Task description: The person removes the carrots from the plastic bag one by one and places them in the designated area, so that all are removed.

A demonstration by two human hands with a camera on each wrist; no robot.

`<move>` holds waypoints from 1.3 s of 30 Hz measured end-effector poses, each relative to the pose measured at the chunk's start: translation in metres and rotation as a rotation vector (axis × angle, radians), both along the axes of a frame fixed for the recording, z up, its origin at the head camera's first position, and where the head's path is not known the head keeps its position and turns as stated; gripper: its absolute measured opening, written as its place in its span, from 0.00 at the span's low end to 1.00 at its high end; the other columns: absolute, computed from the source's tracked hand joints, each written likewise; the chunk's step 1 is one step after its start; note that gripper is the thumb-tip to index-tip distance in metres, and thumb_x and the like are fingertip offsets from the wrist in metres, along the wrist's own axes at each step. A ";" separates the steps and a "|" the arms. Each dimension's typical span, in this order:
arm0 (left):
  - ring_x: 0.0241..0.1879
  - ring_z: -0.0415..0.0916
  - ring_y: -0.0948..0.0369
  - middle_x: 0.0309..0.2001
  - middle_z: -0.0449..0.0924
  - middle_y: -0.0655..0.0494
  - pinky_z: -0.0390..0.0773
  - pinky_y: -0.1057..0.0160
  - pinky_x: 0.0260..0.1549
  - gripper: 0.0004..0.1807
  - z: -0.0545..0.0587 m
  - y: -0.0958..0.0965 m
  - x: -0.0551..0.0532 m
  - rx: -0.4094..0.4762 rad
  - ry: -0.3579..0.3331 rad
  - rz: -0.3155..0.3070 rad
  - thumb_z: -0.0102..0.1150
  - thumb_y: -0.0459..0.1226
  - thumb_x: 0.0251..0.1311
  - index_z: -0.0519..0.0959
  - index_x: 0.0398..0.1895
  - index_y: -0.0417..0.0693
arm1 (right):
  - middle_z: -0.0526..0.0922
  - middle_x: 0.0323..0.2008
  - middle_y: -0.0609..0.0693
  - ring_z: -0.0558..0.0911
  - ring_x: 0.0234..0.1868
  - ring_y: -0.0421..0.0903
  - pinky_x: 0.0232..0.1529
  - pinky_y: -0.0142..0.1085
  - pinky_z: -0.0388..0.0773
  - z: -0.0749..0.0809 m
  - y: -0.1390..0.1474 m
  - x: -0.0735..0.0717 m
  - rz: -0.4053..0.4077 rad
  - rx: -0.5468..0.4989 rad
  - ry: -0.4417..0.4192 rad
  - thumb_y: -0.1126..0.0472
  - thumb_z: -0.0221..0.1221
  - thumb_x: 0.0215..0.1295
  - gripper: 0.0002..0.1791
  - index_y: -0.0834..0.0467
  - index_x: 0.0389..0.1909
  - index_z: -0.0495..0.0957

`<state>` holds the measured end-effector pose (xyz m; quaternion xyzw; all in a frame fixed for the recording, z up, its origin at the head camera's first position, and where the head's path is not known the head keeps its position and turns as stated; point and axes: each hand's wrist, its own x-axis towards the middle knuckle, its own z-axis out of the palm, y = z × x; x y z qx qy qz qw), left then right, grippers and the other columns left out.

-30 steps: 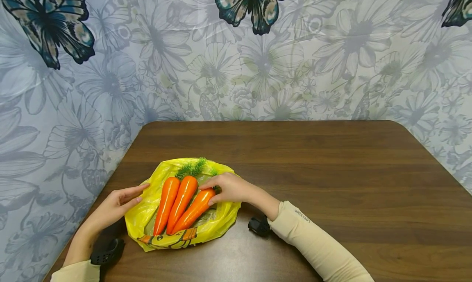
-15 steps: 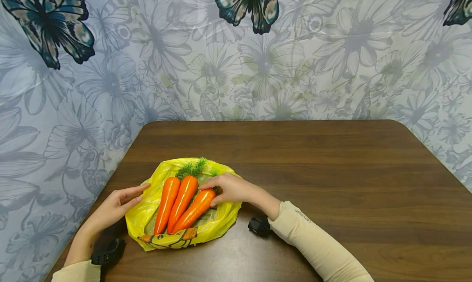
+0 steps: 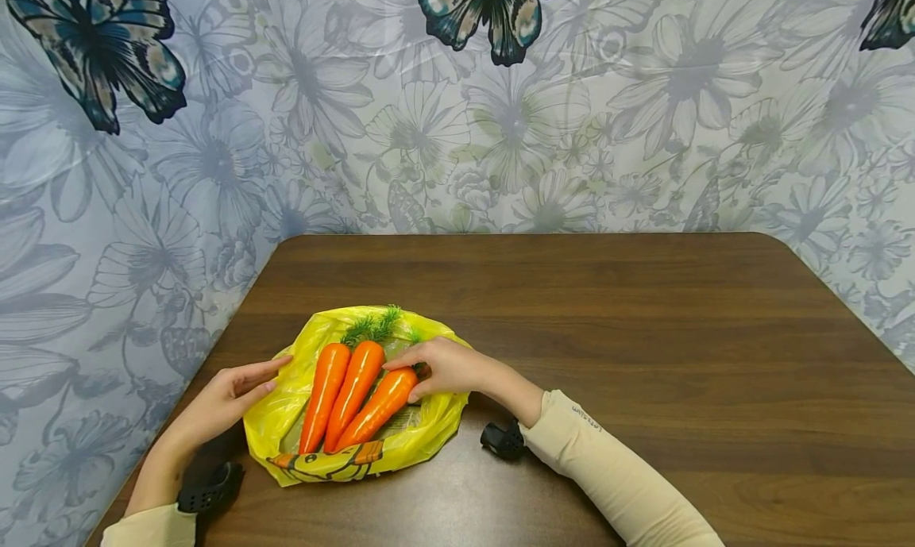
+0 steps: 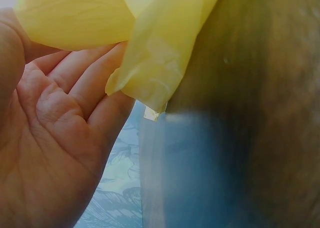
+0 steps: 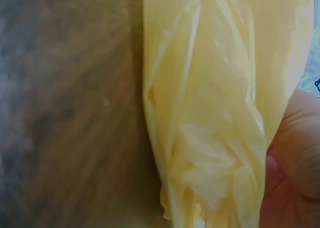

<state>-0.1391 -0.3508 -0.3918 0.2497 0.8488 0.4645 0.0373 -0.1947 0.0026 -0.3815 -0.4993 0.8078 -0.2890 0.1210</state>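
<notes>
A yellow plastic bag [image 3: 439, 420] lies spread on the table with its mouth turned back. Three orange carrots lie inside it: a left carrot [image 3: 325, 396], a middle carrot [image 3: 355, 392] and a right carrot [image 3: 379, 410]. Feathery green tops [image 3: 372, 327] show behind them. My right hand [image 3: 446, 366] reaches over the bag's right rim, thumb and fingers on either side of the right carrot's thick end. On the other side, my left hand [image 3: 225, 400] touches the bag's left edge with nearly straight fingers. The left wrist view shows its palm [image 4: 60, 118] with yellow plastic [image 4: 160, 53] across the fingers.
The brown wooden table [image 3: 608, 333] extends far to the right of the bag. Its back edge meets a flowered wall [image 3: 543, 150] with butterfly decorations [image 3: 493, 15]. Black wrist devices sit under the left wrist [image 3: 210, 490] and right wrist [image 3: 503, 440].
</notes>
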 end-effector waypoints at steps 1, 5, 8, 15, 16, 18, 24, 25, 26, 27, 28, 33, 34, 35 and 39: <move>0.54 0.65 0.75 0.57 0.69 0.34 0.71 0.75 0.44 0.19 0.000 0.000 0.000 -0.001 0.003 0.000 0.50 0.25 0.64 0.69 0.58 0.25 | 0.76 0.56 0.50 0.73 0.54 0.40 0.44 0.24 0.70 0.000 0.000 0.000 0.001 0.000 0.000 0.60 0.68 0.54 0.31 0.59 0.60 0.73; 0.54 0.65 0.75 0.57 0.69 0.34 0.70 0.76 0.44 0.19 0.000 0.000 0.000 0.000 0.009 -0.001 0.50 0.25 0.64 0.69 0.58 0.25 | 0.76 0.56 0.50 0.72 0.56 0.40 0.47 0.25 0.69 -0.001 0.000 0.000 0.004 -0.004 0.002 0.60 0.68 0.53 0.31 0.59 0.60 0.73; 0.54 0.65 0.75 0.57 0.69 0.34 0.71 0.76 0.44 0.19 0.000 0.000 0.000 0.003 0.009 -0.002 0.50 0.25 0.64 0.69 0.58 0.24 | 0.76 0.56 0.50 0.72 0.56 0.41 0.51 0.26 0.67 -0.001 0.000 0.000 0.005 -0.012 0.003 0.59 0.69 0.53 0.32 0.59 0.60 0.73; 0.54 0.66 0.75 0.57 0.69 0.34 0.71 0.75 0.43 0.19 -0.001 0.000 -0.002 0.008 -0.004 -0.001 0.50 0.25 0.64 0.69 0.57 0.24 | 0.76 0.56 0.50 0.72 0.57 0.41 0.54 0.27 0.65 -0.003 -0.002 -0.002 0.003 -0.027 -0.001 0.57 0.69 0.52 0.33 0.59 0.60 0.73; 0.54 0.66 0.75 0.57 0.69 0.33 0.71 0.75 0.44 0.19 -0.001 -0.001 -0.002 0.008 -0.004 -0.001 0.50 0.25 0.64 0.69 0.57 0.24 | 0.76 0.55 0.50 0.72 0.57 0.40 0.54 0.27 0.66 -0.003 -0.002 -0.002 0.001 -0.029 -0.003 0.57 0.69 0.52 0.32 0.59 0.60 0.73; 0.54 0.65 0.75 0.57 0.68 0.33 0.71 0.75 0.44 0.19 -0.001 -0.001 -0.003 0.008 -0.003 -0.002 0.50 0.25 0.65 0.69 0.57 0.23 | 0.76 0.55 0.50 0.72 0.56 0.40 0.53 0.26 0.66 -0.004 -0.003 -0.002 -0.001 -0.032 -0.004 0.57 0.69 0.52 0.32 0.59 0.60 0.74; 0.54 0.65 0.75 0.56 0.68 0.31 0.70 0.76 0.44 0.19 -0.001 -0.001 -0.004 0.008 -0.003 -0.002 0.50 0.25 0.64 0.69 0.57 0.23 | 0.78 0.54 0.51 0.74 0.52 0.38 0.45 0.25 0.69 -0.004 -0.004 -0.004 -0.002 -0.049 -0.013 0.58 0.70 0.51 0.31 0.59 0.58 0.75; 0.54 0.65 0.75 0.56 0.68 0.31 0.70 0.76 0.44 0.19 -0.001 -0.001 -0.004 0.008 -0.002 -0.002 0.50 0.25 0.64 0.69 0.57 0.23 | 0.78 0.53 0.51 0.75 0.51 0.37 0.44 0.25 0.70 -0.004 -0.003 -0.004 0.000 -0.053 -0.017 0.58 0.70 0.51 0.31 0.59 0.58 0.75; 0.54 0.65 0.75 0.56 0.68 0.32 0.70 0.76 0.44 0.19 -0.001 -0.001 -0.004 0.008 -0.002 -0.002 0.50 0.25 0.64 0.69 0.57 0.23 | 0.78 0.53 0.51 0.75 0.51 0.37 0.44 0.25 0.70 -0.005 -0.004 -0.005 0.001 -0.056 -0.020 0.58 0.70 0.51 0.31 0.59 0.58 0.75; 0.54 0.65 0.75 0.56 0.68 0.32 0.70 0.76 0.44 0.19 -0.001 -0.001 -0.004 0.008 -0.001 -0.002 0.50 0.25 0.64 0.69 0.57 0.23 | 0.78 0.53 0.51 0.75 0.51 0.37 0.44 0.24 0.70 -0.005 -0.004 -0.005 0.001 -0.058 -0.025 0.58 0.70 0.51 0.31 0.59 0.58 0.75; 0.54 0.65 0.75 0.57 0.69 0.33 0.70 0.76 0.44 0.19 -0.001 -0.001 -0.004 0.009 0.000 -0.004 0.50 0.25 0.64 0.69 0.57 0.23 | 0.78 0.53 0.52 0.75 0.50 0.37 0.43 0.24 0.70 -0.005 -0.004 -0.005 0.002 -0.061 -0.031 0.58 0.70 0.51 0.31 0.60 0.58 0.75; 0.54 0.65 0.75 0.57 0.70 0.36 0.70 0.76 0.45 0.19 -0.001 -0.001 -0.005 0.018 0.009 -0.010 0.50 0.24 0.64 0.69 0.57 0.23 | 0.77 0.54 0.52 0.74 0.52 0.38 0.45 0.24 0.71 -0.005 -0.003 -0.005 0.002 -0.065 -0.055 0.59 0.69 0.51 0.31 0.60 0.58 0.75; 0.54 0.65 0.75 0.57 0.70 0.37 0.70 0.76 0.45 0.19 -0.001 -0.001 -0.005 0.021 0.010 -0.011 0.50 0.24 0.64 0.69 0.57 0.23 | 0.77 0.54 0.52 0.74 0.53 0.38 0.45 0.24 0.71 -0.005 -0.003 -0.005 0.003 -0.067 -0.058 0.59 0.69 0.51 0.31 0.60 0.58 0.75; 0.54 0.65 0.74 0.57 0.71 0.38 0.70 0.76 0.45 0.19 -0.001 -0.001 -0.004 0.021 0.012 -0.011 0.50 0.24 0.64 0.69 0.57 0.23 | 0.77 0.54 0.52 0.74 0.53 0.38 0.45 0.24 0.70 -0.006 -0.003 -0.005 0.003 -0.068 -0.061 0.59 0.69 0.51 0.31 0.60 0.58 0.74; 0.54 0.66 0.74 0.57 0.71 0.41 0.70 0.76 0.44 0.19 -0.001 -0.001 -0.004 0.020 0.017 -0.011 0.50 0.24 0.64 0.69 0.57 0.23 | 0.77 0.54 0.53 0.73 0.54 0.39 0.46 0.24 0.70 -0.006 -0.003 -0.005 0.002 -0.080 -0.082 0.60 0.69 0.51 0.31 0.61 0.58 0.74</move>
